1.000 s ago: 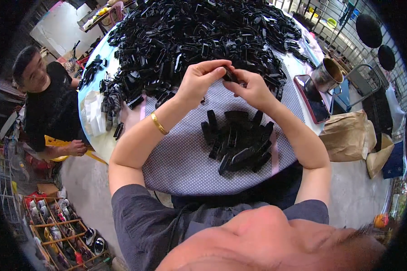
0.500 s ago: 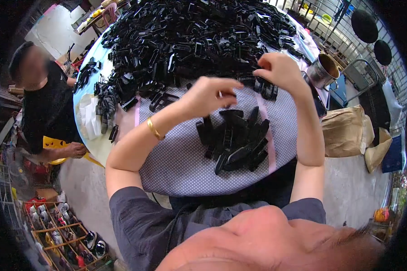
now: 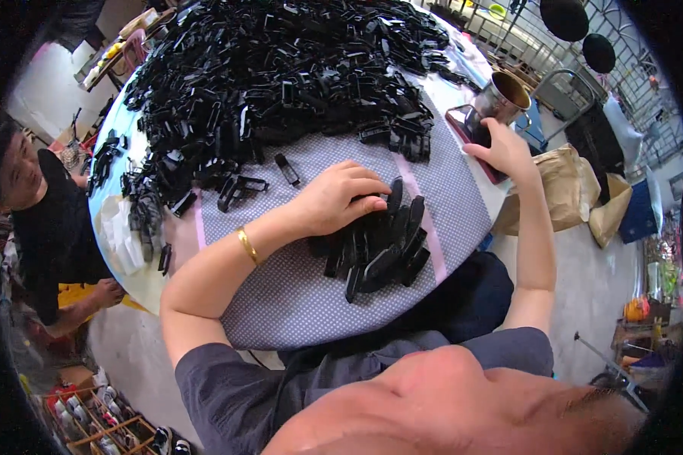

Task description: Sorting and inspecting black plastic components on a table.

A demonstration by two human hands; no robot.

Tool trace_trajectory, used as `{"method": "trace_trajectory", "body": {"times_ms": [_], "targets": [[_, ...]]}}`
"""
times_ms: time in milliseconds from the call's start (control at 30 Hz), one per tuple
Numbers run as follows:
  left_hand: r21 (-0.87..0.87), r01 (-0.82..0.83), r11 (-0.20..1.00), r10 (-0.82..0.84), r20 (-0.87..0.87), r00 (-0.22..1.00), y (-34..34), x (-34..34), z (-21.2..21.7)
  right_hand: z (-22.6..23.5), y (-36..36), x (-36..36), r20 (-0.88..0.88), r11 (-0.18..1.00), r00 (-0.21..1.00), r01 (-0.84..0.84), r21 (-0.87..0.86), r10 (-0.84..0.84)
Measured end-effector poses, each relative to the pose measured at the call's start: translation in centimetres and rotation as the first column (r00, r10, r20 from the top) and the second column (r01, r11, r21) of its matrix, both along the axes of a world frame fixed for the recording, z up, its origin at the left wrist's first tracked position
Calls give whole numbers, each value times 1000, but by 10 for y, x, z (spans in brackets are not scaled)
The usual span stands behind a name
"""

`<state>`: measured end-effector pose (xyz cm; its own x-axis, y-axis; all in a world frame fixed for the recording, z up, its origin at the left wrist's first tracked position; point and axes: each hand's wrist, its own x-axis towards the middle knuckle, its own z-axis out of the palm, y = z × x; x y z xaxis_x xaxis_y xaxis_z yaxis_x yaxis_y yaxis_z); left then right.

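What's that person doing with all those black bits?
A person sits at a round table with a big heap of black plastic parts at the far side. Their left hand rests on a small stack of the same parts close to them. Their right hand reaches to a phone beside a metal cup at the table's edge. Another person sits to the left.

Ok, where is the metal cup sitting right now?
In the head view the metal cup stands at the table's far right edge, just beyond the phone that the right hand touches, right of the big pile of black parts.
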<state>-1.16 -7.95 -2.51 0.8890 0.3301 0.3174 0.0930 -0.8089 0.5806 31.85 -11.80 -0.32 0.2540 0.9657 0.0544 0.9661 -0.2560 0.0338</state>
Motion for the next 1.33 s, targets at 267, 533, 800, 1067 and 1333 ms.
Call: {"method": "trace_trajectory", "body": {"times_ms": [267,533,800,1067,1333], "targets": [[55,-35,998,33,29,999,-2,-1,-4,-6,-5,3,-171,992,985,50,113,-30],[50,-40,998,39,25,999,-4,-1,-4,-4,-11,-3,-188,995,981,68,75,-53],[58,-50,997,48,40,998,-3,0,-5,-6,-5,1,-146,987,989,-13,158,36],[88,-33,996,29,44,999,-2,0,-6,-15,4,-23,-198,845,970,-17,534,144],[90,-29,996,26,39,999,-2,0,-7,-30,-9,-21,-402,850,903,89,519,151]]}}
